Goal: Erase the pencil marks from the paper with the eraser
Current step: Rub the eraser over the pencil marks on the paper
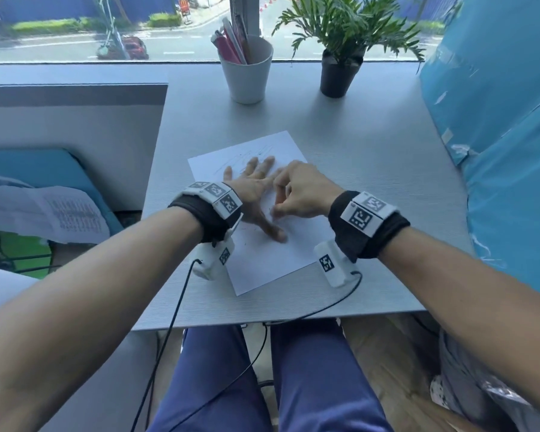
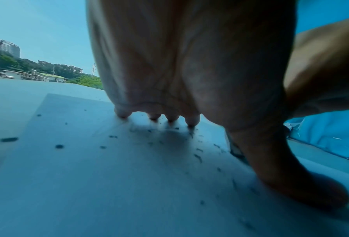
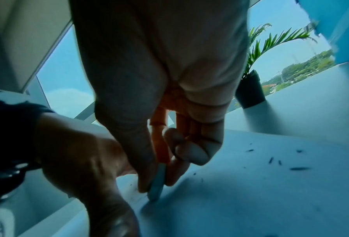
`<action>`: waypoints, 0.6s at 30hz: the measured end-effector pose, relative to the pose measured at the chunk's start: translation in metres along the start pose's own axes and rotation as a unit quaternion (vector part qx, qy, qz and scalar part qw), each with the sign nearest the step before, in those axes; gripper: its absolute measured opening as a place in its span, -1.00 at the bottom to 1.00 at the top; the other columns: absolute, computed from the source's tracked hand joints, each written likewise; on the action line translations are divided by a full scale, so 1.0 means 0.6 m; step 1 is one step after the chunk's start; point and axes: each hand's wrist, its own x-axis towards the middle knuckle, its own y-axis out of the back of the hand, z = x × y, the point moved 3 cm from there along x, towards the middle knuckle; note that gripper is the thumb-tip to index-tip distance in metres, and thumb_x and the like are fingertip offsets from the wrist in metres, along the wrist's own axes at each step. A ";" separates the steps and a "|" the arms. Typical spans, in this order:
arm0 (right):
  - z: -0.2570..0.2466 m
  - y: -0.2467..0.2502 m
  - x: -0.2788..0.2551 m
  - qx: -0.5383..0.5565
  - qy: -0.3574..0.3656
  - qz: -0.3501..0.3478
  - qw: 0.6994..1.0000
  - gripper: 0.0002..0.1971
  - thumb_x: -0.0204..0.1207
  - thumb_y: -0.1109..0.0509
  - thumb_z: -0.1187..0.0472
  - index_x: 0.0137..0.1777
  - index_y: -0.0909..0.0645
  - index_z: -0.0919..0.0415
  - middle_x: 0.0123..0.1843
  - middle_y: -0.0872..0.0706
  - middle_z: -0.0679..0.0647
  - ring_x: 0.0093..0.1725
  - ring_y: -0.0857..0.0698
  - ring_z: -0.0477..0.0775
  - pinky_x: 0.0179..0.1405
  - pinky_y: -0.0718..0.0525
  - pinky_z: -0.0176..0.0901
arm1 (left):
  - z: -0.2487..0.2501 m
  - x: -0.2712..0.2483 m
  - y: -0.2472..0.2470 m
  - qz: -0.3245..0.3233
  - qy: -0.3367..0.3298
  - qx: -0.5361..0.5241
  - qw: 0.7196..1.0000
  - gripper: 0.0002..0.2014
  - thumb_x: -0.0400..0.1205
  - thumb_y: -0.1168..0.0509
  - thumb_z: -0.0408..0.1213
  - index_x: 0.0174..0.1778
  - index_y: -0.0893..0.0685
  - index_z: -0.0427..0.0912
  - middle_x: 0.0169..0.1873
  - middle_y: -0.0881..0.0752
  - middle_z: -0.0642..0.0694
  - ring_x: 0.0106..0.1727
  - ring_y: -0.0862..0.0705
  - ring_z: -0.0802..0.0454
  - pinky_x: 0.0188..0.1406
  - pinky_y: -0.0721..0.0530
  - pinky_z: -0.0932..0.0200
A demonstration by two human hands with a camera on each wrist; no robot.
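Note:
A white sheet of paper (image 1: pixel 272 254) lies slanted on the grey table (image 1: pixel 371 182), with faint pencil strokes (image 1: pixel 247 160) near its far end. My left hand (image 1: pixel 256 188) lies flat on the sheet, fingers spread and thumb out to the near side, pressing it down. My right hand (image 1: pixel 296 191) sits just right of it, pinching a pale eraser (image 3: pixel 157 182) between thumb and fingers, its lower end touching the paper (image 3: pixel 250 200). Dark eraser crumbs (image 2: pixel 198 158) are scattered over the sheet (image 2: pixel 88 184). In the head view the eraser is hidden by my right hand.
A white cup of pens (image 1: pixel 247 73) and a potted plant in a black pot (image 1: pixel 340 70) stand at the table's far edge by the window. Blue plastic sheeting (image 1: pixel 505 135) rises along the right side. A low wall (image 1: pixel 75 113) borders the left.

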 end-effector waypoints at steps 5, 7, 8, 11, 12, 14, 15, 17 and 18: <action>0.019 0.051 0.033 -0.001 -0.021 0.090 0.996 -0.89 0.24 -0.64 0.23 -0.36 -0.74 0.18 -0.42 -0.70 0.05 -0.43 -0.62 -0.10 -0.36 -0.51 -0.32 | -0.002 0.002 0.001 -0.011 0.004 0.014 1.000 0.46 0.14 -0.53 0.49 0.71 0.36 0.21 0.68 0.48 0.08 0.69 0.49 -0.06 0.58 0.36 -0.51; 0.016 0.043 0.025 -0.002 -0.022 0.089 0.996 -0.90 0.26 -0.61 0.25 -0.36 -0.73 0.19 -0.43 -0.69 0.02 -0.44 -0.61 -0.09 -0.45 -0.50 -0.37 | -0.001 0.002 0.003 -0.015 0.006 0.019 1.000 0.45 0.13 -0.54 0.48 0.71 0.35 0.23 0.68 0.49 0.06 0.68 0.50 -0.08 0.57 0.34 -0.54; 0.011 0.029 0.016 0.002 -0.014 0.063 0.998 -0.88 0.25 -0.62 0.26 -0.39 -0.71 0.17 -0.47 -0.67 -0.03 -0.49 -0.59 -0.15 -0.49 -0.48 -0.39 | -0.001 0.003 0.002 -0.019 0.005 0.017 1.000 0.44 0.12 -0.54 0.48 0.70 0.33 0.26 0.67 0.51 0.06 0.68 0.51 -0.08 0.56 0.34 -0.56; 0.006 0.006 -0.004 0.006 0.007 -0.011 1.000 -0.84 0.22 -0.67 0.22 -0.42 -0.71 0.15 -0.51 -0.65 -0.07 -0.56 -0.56 -0.26 -0.52 -0.48 -0.41 | -0.005 0.008 0.001 -0.024 0.003 0.014 1.000 0.44 0.07 -0.55 0.50 0.68 0.30 0.37 0.65 0.54 0.06 0.66 0.55 -0.08 0.53 0.35 -0.60; 0.014 0.016 0.005 0.014 -0.001 0.005 1.000 -0.83 0.21 -0.68 0.22 -0.43 -0.72 0.14 -0.50 -0.66 -0.05 -0.55 -0.57 -0.26 -0.50 -0.50 -0.39 | -0.006 0.009 0.001 -0.026 0.005 0.017 0.999 0.44 0.07 -0.54 0.51 0.68 0.32 0.36 0.65 0.54 0.06 0.66 0.55 -0.09 0.52 0.35 -0.61; 0.029 0.045 0.023 0.032 -0.031 0.082 0.996 -0.86 0.21 -0.67 0.21 -0.39 -0.76 0.20 -0.44 -0.70 0.04 -0.44 -0.62 -0.17 -0.41 -0.55 -0.32 | -0.007 0.013 0.000 -0.027 0.008 0.026 0.999 0.46 0.07 -0.52 0.53 0.67 0.37 0.34 0.65 0.55 0.07 0.65 0.56 -0.08 0.51 0.37 -0.61; 0.033 0.051 0.027 0.031 -0.039 0.108 0.993 -0.86 0.21 -0.66 0.21 -0.34 -0.78 0.24 -0.41 -0.72 0.08 -0.38 -0.63 -0.10 -0.37 -0.57 -0.30 | -0.007 0.014 0.000 -0.028 0.009 0.027 0.999 0.46 0.06 -0.51 0.54 0.66 0.39 0.35 0.64 0.56 0.08 0.65 0.56 -0.08 0.51 0.39 -0.60; 0.022 0.033 0.015 0.023 -0.032 0.093 0.995 -0.89 0.22 -0.64 0.24 -0.33 -0.79 0.26 -0.42 -0.72 0.07 -0.40 -0.63 -0.07 -0.40 -0.57 -0.32 | -0.007 0.014 0.000 -0.031 0.009 0.025 0.999 0.47 0.06 -0.51 0.55 0.66 0.40 0.35 0.64 0.56 0.08 0.65 0.57 -0.07 0.52 0.38 -0.60; 0.012 0.017 0.003 0.013 -0.016 0.060 0.998 -0.90 0.22 -0.63 0.24 -0.36 -0.78 0.23 -0.44 -0.71 0.04 -0.44 -0.62 -0.10 -0.44 -0.55 -0.34 | -0.007 0.014 -0.001 -0.032 0.008 0.022 0.999 0.47 0.05 -0.51 0.55 0.65 0.40 0.36 0.64 0.57 0.08 0.64 0.57 -0.07 0.52 0.37 -0.60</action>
